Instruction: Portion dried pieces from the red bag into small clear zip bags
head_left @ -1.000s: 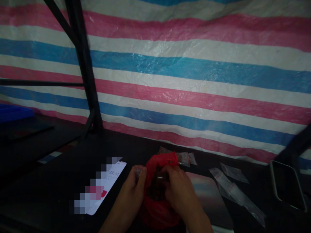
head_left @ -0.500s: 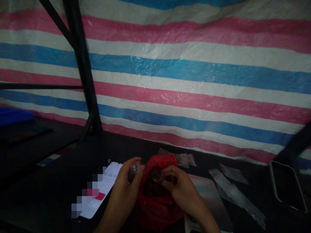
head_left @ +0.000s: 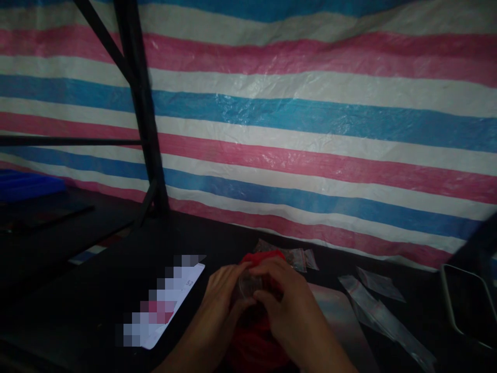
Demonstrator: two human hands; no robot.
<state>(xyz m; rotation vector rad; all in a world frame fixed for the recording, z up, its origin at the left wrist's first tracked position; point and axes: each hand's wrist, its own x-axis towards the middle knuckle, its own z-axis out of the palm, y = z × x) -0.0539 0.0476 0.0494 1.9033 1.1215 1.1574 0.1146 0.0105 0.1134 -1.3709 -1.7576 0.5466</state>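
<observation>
Over the mouth of a red plastic bag, my two hands meet. My left hand is closed around a small clear cup, its fingers curled along the left side. From the right, my right hand pinches at the same spot, thumb and fingers closed on clear plastic. Whether the two cups seen earlier are now one inside the other I cannot tell, as fingers cover most of them. The bag's dark contents are mostly hidden beneath my hands.
Small zip bags with brown bits lie behind the red bag. A silver flat device is at right, beside flat clear zip bags. One lit phone lies left, a dark phone far right. A striped sheet hangs behind.
My hands have come together: the left moved right and the right hand's small cup met the left hand's cup above the red bag. The view has shifted slightly.
</observation>
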